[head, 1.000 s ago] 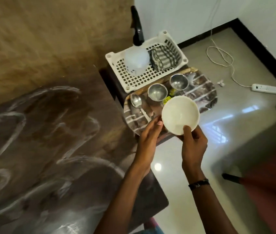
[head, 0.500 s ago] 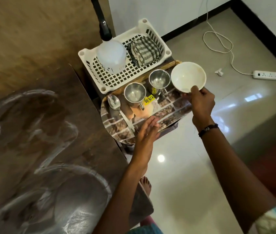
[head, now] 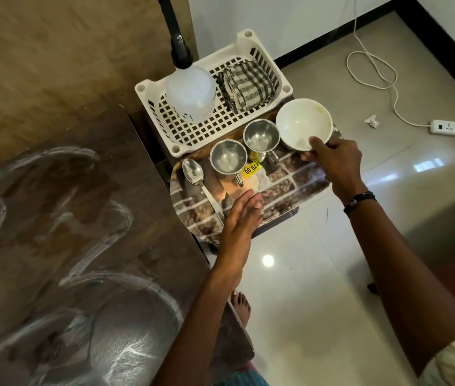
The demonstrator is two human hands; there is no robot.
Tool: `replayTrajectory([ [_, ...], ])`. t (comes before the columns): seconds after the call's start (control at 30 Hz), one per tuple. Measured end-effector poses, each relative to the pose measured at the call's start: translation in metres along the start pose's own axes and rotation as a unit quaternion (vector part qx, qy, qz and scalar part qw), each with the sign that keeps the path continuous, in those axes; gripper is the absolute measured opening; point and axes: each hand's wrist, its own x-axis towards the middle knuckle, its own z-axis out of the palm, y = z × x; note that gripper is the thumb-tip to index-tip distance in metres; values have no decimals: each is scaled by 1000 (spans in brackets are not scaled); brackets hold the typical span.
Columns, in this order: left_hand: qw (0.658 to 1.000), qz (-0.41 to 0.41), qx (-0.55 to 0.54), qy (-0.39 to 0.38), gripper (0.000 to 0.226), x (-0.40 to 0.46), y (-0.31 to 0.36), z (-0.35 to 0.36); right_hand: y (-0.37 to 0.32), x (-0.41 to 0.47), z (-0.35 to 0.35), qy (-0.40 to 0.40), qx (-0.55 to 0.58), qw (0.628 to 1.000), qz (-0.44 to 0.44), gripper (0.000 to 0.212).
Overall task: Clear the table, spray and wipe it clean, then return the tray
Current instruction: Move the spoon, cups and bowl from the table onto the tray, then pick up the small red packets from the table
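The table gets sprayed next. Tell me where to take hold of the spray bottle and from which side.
Grip the spray bottle at its black neck and trigger head, coming from above. It stands upright in the white basket, whose walls and the folded cloth crowd its wide clear body, leaving the narrow top free.

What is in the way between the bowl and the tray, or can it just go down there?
Nothing visible blocks it. The right hand holds the white bowl by its near rim at the tray's far right corner, beside the nearer steel cup. The tray is bare there. The left hand lies flat over the tray's near edge, well aside.
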Motion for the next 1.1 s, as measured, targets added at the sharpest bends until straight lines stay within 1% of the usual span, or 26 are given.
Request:
replayTrajectory([
  [0.1,1000,5,-4,4,40,0,1,-2,-3,-3,1,-18,15,1000,18,25],
  [0.2,1000,13,-8,6,39,-3,4,-5,3,-19,3,21,64,997,39,34],
  [0.27,1000,18,-11,9,39,-5,6,-8,11,-39,5,44,84,994,47,28],
  [0.33,1000,23,-16,12,37,-9,8,-12,18,-66,11,37,106,992,49,26],
  [0.43,999,37,-21,16,34,-18,11,-21,18,-110,27,-22,129,991,23,25],
  [0.57,996,61,-45,37,35,-35,17,-49,7,-162,61,-137,117,982,-59,29],
  [0.67,992,78,-71,68,35,-50,22,-79,-5,-190,89,-180,109,974,-86,26],
  [0.8,983,82,-111,118,36,-79,24,-135,-14,-233,133,-232,86,963,-111,23],
  [1.0,960,89,-182,195,33,-142,11,-244,-22,-328,209,-307,87,941,-109,26],
  [1.1,946,92,-202,235,32,-177,8,-300,-21,-381,255,-352,52,927,-121,24],
])
